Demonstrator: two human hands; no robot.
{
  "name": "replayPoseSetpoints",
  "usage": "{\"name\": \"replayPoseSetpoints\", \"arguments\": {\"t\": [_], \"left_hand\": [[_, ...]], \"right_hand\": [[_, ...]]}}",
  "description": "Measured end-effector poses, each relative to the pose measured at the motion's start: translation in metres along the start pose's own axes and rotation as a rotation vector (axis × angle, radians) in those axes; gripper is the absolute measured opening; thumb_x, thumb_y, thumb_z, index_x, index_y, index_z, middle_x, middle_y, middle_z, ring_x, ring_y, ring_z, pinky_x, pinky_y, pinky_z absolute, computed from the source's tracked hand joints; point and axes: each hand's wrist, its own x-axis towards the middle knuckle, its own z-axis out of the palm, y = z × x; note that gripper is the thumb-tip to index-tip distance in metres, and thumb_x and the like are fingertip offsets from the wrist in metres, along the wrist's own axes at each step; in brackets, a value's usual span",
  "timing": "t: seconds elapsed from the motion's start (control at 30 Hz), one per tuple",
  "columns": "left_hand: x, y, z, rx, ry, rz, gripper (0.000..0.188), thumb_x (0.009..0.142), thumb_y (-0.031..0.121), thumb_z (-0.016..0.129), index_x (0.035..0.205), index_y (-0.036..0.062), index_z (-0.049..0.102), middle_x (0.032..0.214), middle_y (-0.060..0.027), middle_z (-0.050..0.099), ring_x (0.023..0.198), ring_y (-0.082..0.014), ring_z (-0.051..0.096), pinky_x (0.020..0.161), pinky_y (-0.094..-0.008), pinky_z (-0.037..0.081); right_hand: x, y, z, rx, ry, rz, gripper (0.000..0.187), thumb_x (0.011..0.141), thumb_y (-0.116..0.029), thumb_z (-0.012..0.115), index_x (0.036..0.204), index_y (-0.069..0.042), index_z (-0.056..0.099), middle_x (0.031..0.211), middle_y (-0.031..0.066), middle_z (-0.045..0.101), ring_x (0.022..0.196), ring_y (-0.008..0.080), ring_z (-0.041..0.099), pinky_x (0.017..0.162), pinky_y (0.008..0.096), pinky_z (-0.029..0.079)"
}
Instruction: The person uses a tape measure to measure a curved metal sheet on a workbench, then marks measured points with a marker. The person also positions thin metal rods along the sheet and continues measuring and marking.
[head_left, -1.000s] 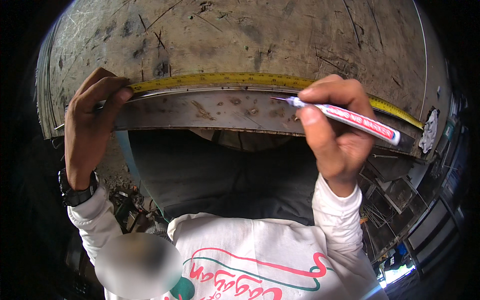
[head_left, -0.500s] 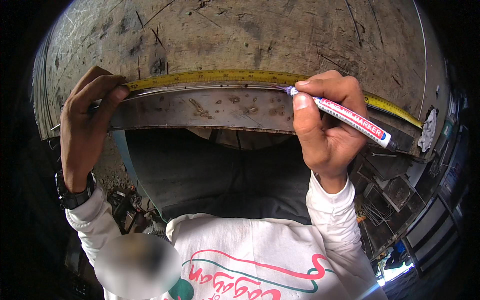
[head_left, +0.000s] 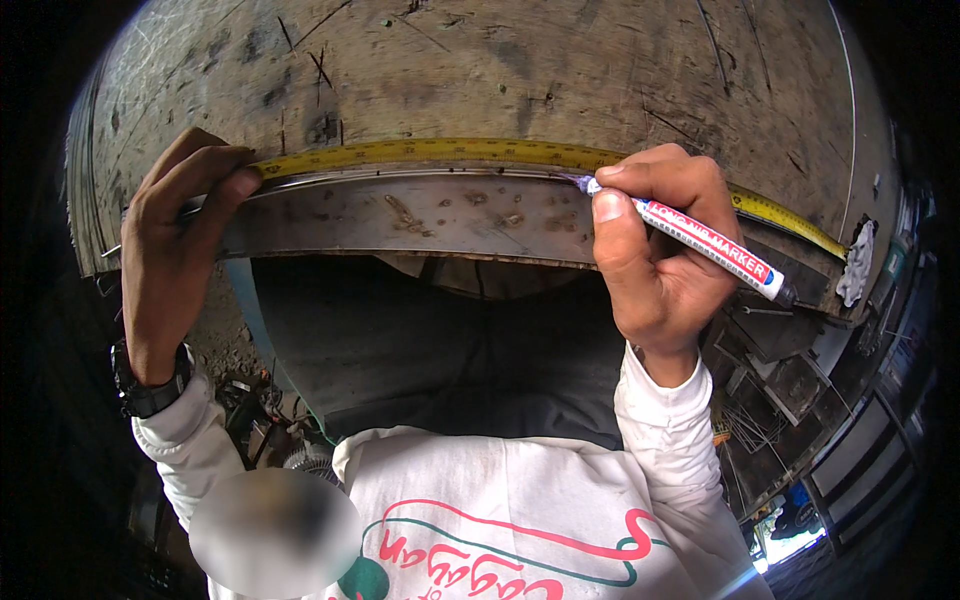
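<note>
The left hand [head_left: 185, 250] covered the near end of the yellow measuring tape [head_left: 450, 152], so its tip could not be seen. The right hand [head_left: 660, 250] hid the middle of the white marker pen [head_left: 715, 245] and a stretch of tape behind it. The pen's tip against the rusty steel strip [head_left: 420, 215] was too small to tell. A blurred oval [head_left: 275, 530] masked part of the white shirt [head_left: 500, 520].

Head camera—close overhead, facing down at workbench [head_left: 480, 70].
</note>
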Motion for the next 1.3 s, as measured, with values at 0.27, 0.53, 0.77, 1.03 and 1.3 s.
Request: {"name": "replayPoseSetpoints", "arguments": {"t": [0.27,0.53,0.77,1.03,1.3], "left_hand": [[0.000,0.003,0.001,0.022,0.010,-0.020,0.017,0.101,0.017,0.071,0.108,0.0014,0.076,0.098,-0.0045,0.067,0.089,-0.0173,0.067,0.082,-0.0337,0.053],[-0.001,0.001,0.004,0.017,0.029,-0.011,0.017,0.101,0.018,0.072,0.107,0.0025,0.076,0.098,-0.0048,0.067,0.088,-0.0167,0.068,0.082,-0.0338,0.054],[-0.001,0.002,0.005,0.051,0.048,-0.025,0.018,0.099,0.019,0.073,0.105,0.0030,0.077,0.096,-0.0052,0.069,0.087,-0.0186,0.070,0.080,-0.0342,0.054],[0.002,0.005,0.004,0.064,0.080,0.039,0.019,0.098,0.020,0.074,0.103,0.0025,0.077,0.094,-0.0053,0.069,0.086,-0.0204,0.071,0.079,-0.0348,0.054],[-0.003,0.002,0.004,0.013,0.011,-0.037,0.014,0.100,0.013,0.071,0.108,0.0008,0.075,0.100,-0.0063,0.065,0.095,-0.0206,0.067,0.087,-0.0352,0.054]], "right_hand": [[-0.001,-0.002,0.000,0.026,-0.008,0.021,0.010,0.089,0.000,0.074,0.098,0.003,0.069,0.085,0.0097,0.072,0.068,0.0103,0.068,0.062,0.0237,0.055],[-0.001,-0.002,0.001,0.005,-0.002,0.006,0.010,0.089,0.001,0.073,0.097,0.003,0.067,0.085,0.0096,0.071,0.069,0.0106,0.067,0.063,0.0240,0.054],[-0.002,-0.013,-0.005,0.082,0.081,0.172,0.013,0.094,-0.002,0.069,0.106,0.004,0.067,0.089,0.0093,0.071,0.072,0.0096,0.063,0.065,0.0234,0.050],[0.007,-0.016,0.033,0.110,-0.031,0.041,0.012,0.084,0.001,0.075,0.096,0.002,0.071,0.088,0.0106,0.072,0.069,0.0139,0.068,0.062,0.0265,0.054],[0.008,-0.010,0.040,-0.054,-0.089,-0.076,0.010,0.085,0.001,0.074,0.094,0.000,0.070,0.085,0.0104,0.072,0.067,0.0171,0.070,0.060,0.0278,0.056]]}}
